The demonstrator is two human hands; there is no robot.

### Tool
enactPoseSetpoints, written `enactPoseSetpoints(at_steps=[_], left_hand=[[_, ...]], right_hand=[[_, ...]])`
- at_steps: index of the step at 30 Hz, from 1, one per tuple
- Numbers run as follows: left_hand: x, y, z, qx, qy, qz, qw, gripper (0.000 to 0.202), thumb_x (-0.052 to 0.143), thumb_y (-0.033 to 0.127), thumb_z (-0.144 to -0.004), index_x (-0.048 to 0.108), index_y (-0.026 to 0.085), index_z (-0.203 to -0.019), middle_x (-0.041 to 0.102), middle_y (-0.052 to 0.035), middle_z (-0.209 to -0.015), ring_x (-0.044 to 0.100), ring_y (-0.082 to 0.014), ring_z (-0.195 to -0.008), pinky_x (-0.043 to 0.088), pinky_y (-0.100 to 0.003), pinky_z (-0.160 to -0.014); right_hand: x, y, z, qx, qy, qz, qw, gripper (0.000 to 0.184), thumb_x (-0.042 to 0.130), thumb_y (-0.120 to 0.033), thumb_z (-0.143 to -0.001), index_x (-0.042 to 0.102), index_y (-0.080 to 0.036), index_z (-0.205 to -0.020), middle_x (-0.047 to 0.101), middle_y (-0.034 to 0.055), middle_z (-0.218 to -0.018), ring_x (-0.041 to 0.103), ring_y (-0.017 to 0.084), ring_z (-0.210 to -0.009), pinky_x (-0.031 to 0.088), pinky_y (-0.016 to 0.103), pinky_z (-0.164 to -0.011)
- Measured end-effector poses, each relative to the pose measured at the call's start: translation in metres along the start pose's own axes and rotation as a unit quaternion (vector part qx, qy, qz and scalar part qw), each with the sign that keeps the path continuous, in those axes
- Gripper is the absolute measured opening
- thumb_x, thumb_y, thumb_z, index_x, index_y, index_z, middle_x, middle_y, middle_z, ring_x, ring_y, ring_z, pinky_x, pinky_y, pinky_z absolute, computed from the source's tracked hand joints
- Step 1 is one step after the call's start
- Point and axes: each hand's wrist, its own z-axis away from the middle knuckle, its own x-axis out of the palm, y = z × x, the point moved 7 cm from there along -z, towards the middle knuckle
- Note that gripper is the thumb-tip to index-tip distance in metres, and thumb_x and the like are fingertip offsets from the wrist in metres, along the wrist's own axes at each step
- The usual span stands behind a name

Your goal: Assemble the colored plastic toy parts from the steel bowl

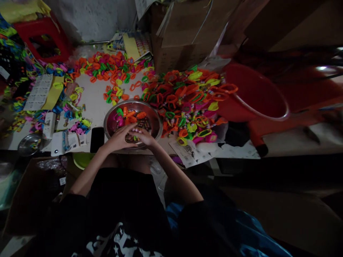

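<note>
"One long white table point(92, 89): what's there?"

"Near its middle and right, a heap of orange, green, yellow and pink plastic loops point(182, 96); farther right, a red plastic basin point(238, 105); at the near edge, a round shiny metal bowl point(157, 125)."

"The hands?"

"Left hand point(122, 138) and right hand point(143, 137) sit close together over the bowl's near half, fingers partly curled; I can't tell whether either grips anything."

"Inside?"

"Small orange, pink and green plastic pieces point(130, 116), toward the far left."
</note>
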Motion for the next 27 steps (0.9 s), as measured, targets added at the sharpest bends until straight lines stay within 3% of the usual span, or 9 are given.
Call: enactPoseSetpoints(at_steps=[3,5,10,15,19,27], left_hand=[[-0.024,-0.033,0.007,-0.079,0.108,0.012,0.991,0.054,0.06,0.04,-0.086,0.042,0.018,-0.132,0.05,-0.0109,-0.133,0.049,-0.0198,-0.123,0.039,-0.034,-0.105],[-0.031,-0.056,0.01,-0.15,0.128,-0.027,0.98,0.037,0.049,0.033,-0.093,0.048,0.014,-0.124,0.057,-0.0109,-0.124,0.055,-0.0171,-0.114,0.042,-0.031,-0.1],[-0.003,-0.089,0.001,-0.266,-0.076,-0.188,0.942,0.027,0.049,0.027,-0.092,0.058,0.017,-0.116,0.064,-0.0092,-0.114,0.06,-0.0203,-0.107,0.046,-0.03,-0.092],[0.03,-0.095,-0.018,-0.309,-0.159,-0.242,0.906,0.028,0.059,0.025,-0.084,0.065,0.01,-0.107,0.064,-0.0196,-0.112,0.06,-0.031,-0.107,0.047,-0.039,-0.09],[0.044,-0.099,-0.026,-0.329,-0.197,-0.269,0.884,0.027,0.055,0.016,-0.084,0.066,0.006,-0.107,0.064,-0.0214,-0.11,0.061,-0.0305,-0.106,0.047,-0.038,-0.091],[0.046,-0.104,-0.028,-0.349,-0.203,-0.272,0.874,0.029,0.048,0.014,-0.087,0.065,0.004,-0.108,0.064,-0.0219,-0.11,0.06,-0.0304,-0.107,0.046,-0.037,-0.092]], right_hand=[[-0.021,0.003,-0.013,0.028,0.033,0.018,0.999,0.023,0.067,-0.038,-0.068,0.064,-0.018,-0.077,0.066,0.0028,-0.069,0.063,0.019,-0.067,0.051,0.033,-0.067],[-0.03,0.008,-0.021,0.048,0.047,0.033,0.997,0.019,0.066,-0.035,-0.069,0.063,-0.016,-0.074,0.066,0.0043,-0.067,0.062,0.02,-0.063,0.051,0.034,-0.063],[-0.031,0.022,-0.038,0.031,0.081,0.076,0.993,0.008,0.063,-0.023,-0.064,0.059,-0.016,-0.066,0.059,0.0007,-0.055,0.056,0.017,-0.055,0.047,0.03,-0.057],[-0.036,0.03,-0.048,-0.015,0.126,0.099,0.987,0.008,0.059,-0.023,-0.061,0.056,-0.017,-0.066,0.058,-0.0016,-0.061,0.054,0.014,-0.061,0.044,0.026,-0.063],[-0.044,0.034,-0.051,-0.026,0.131,0.106,0.985,0.014,0.058,-0.028,-0.063,0.058,-0.016,-0.072,0.06,-0.0009,-0.067,0.053,0.014,-0.063,0.044,0.026,-0.063],[-0.036,0.035,-0.056,-0.052,0.09,0.11,0.989,0.01,0.062,-0.025,-0.063,0.058,-0.016,-0.066,0.06,-0.0007,-0.066,0.057,0.016,-0.07,0.046,0.028,-0.072]])
